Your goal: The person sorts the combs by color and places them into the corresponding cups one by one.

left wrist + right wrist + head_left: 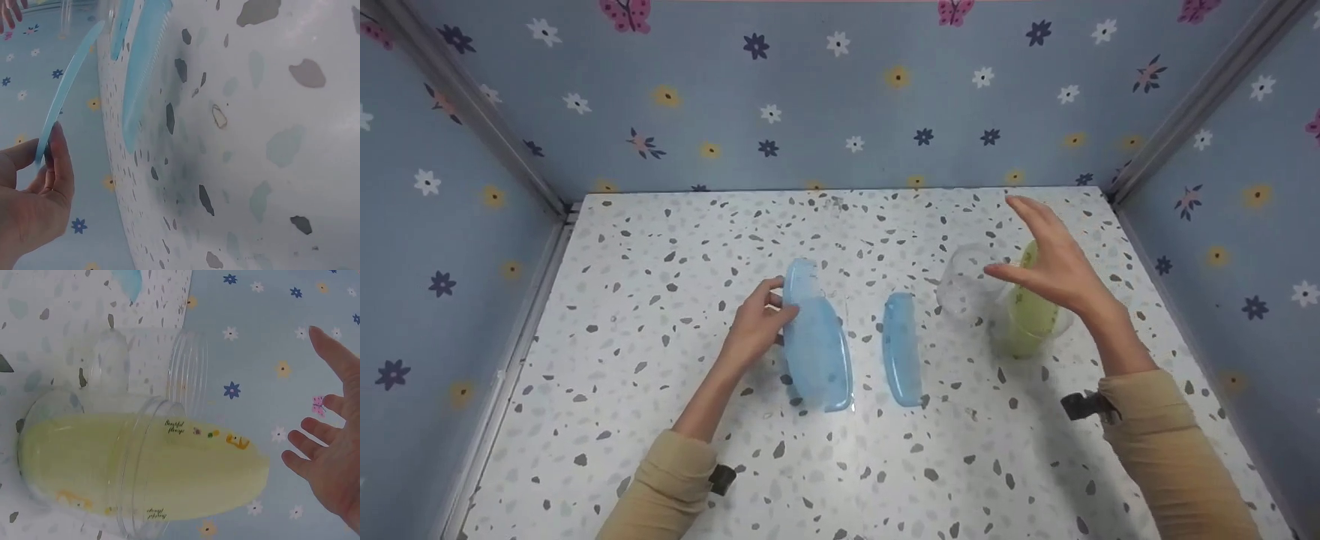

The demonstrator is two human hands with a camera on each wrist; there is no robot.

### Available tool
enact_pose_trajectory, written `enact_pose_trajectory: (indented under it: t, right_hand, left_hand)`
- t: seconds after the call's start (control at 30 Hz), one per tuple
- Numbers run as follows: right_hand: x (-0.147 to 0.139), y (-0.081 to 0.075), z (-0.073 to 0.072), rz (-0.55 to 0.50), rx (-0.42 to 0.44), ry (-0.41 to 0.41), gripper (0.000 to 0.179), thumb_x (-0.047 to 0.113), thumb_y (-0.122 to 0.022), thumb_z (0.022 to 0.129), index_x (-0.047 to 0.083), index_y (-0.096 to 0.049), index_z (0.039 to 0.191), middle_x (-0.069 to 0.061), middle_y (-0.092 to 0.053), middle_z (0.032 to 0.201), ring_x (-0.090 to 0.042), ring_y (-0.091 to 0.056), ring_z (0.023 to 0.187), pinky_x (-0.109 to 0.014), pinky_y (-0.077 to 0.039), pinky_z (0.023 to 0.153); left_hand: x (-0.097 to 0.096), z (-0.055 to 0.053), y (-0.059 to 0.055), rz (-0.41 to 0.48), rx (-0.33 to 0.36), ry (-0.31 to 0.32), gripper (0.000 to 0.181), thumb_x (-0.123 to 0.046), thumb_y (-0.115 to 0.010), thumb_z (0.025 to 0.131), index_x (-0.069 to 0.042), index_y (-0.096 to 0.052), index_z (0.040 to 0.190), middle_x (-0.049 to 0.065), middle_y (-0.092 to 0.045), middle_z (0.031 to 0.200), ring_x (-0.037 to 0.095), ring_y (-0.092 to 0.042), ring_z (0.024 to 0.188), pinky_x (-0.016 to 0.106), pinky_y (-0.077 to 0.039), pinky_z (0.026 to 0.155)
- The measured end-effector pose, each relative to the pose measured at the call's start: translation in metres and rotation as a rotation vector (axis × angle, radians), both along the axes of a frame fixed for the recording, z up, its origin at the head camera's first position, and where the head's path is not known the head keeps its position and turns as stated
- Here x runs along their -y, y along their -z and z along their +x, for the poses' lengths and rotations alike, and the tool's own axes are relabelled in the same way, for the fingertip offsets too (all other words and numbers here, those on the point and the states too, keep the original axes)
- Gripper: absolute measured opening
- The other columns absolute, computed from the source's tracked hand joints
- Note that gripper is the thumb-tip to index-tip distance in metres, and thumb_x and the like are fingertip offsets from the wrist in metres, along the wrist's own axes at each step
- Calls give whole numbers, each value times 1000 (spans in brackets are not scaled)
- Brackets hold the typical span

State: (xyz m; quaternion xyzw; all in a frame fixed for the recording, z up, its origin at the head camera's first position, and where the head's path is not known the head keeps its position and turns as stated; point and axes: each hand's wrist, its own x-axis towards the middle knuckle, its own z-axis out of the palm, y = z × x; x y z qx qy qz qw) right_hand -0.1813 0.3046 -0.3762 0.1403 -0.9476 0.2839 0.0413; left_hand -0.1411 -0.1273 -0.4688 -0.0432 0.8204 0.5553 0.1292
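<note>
My left hand [759, 319] pinches a translucent blue comb [68, 84] between thumb and fingers, holding it up off the table. Beneath it, partly overlapped in the head view, a second blue comb [142, 73] lies flat. A third blue comb [901, 351] lies to the right. Over the table's right side, my right hand [1059, 270] has its thumb and fingers spread and touches nothing. Just below that hand, a rounded yellow-green printed piece [197, 478] stands in a clear plastic cup [50, 402]. Its lower part is seen through the cup wall.
Another clear cup [964, 289] stands left of the yellow-green piece, close to it. The speckled white table [675, 247] meets flower-printed walls [840, 97] at the back and sides.
</note>
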Motion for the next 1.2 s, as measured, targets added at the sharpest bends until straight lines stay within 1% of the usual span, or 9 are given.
enact_pose_trajectory:
  t: [0.17, 0.37, 0.5, 0.67, 0.87, 0.93, 1.03, 1.13, 1.2]
  right_hand:
    - [20, 11, -7, 63, 28, -52, 101, 46, -84, 84, 25, -27, 164, -12, -25, 170, -42, -28, 155, -72, -29, 119]
    - [35, 30, -13, 134, 131, -69, 103, 43, -83, 85, 16, -24, 164, -21, -23, 169, -47, -26, 154, -69, -30, 120]
    - [41, 38, -16, 215, 197, -62, 105, 41, -84, 84, 12, -22, 164, -26, -20, 169, -50, -24, 154, -69, -27, 121]
    - [42, 40, -19, 339, 250, -75, 109, 37, -85, 82, 6, -21, 164, -31, -17, 168, -53, -22, 153, -68, -24, 123]
    - [42, 41, -20, 410, 265, -79, 108, 27, -87, 81, 1, -21, 162, -35, -20, 165, -55, -24, 151, -67, -25, 123]
    - [43, 41, -21, 419, 262, -81, 107, 23, -87, 81, 0, -21, 162, -35, -21, 164, -56, -24, 150, -68, -25, 122]
    - [43, 42, -22, 423, 246, -88, 102, 18, -86, 82, -1, -24, 161, -35, -24, 163, -56, -26, 149, -70, -28, 120]
    - [43, 44, -22, 409, 225, -99, 98, 15, -85, 81, -2, -28, 159, -34, -26, 162, -56, -27, 149, -71, -33, 116]
    - [44, 46, -22, 393, 217, -105, 96, 14, -85, 81, -2, -30, 159, -33, -28, 162, -55, -27, 149, -71, -35, 115]
  left_hand:
    - [0, 3, -10, 53, -57, -23, 51, -28, -61, 101, -23, -46, 150, 8, -61, 118, 19, -64, 92, 29, -59, 71]
    - [-1, 6, -16, 70, -138, -30, 49, -26, -62, 101, -20, -49, 148, 9, -63, 114, 18, -66, 84, 31, -58, 67]
    - [-1, 8, -18, 77, -161, -38, 48, -25, -63, 101, -19, -50, 147, 8, -63, 115, 18, -64, 83, 30, -58, 67]
    - [-1, 9, -18, 100, -171, -38, 48, -25, -63, 101, -20, -51, 146, 8, -62, 115, 18, -62, 85, 32, -58, 67]
    - [0, 10, -18, 143, -172, -42, 47, -23, -65, 100, -20, -53, 145, 7, -60, 112, 17, -60, 84, 40, -59, 69]
    - [1, 10, -17, 151, -168, -42, 47, -23, -65, 100, -20, -53, 145, 7, -60, 111, 17, -60, 83, 39, -59, 68]
    - [1, 11, -16, 147, -162, -41, 47, -24, -65, 100, -20, -52, 145, 7, -59, 112, 16, -60, 83, 34, -58, 67]
    - [2, 11, -15, 145, -164, -44, 47, -24, -65, 100, -20, -52, 145, 7, -60, 112, 16, -60, 83, 30, -57, 65]
    - [3, 12, -15, 156, -166, -47, 48, -24, -65, 100, -19, -52, 146, 7, -60, 112, 16, -60, 84, 30, -57, 65]
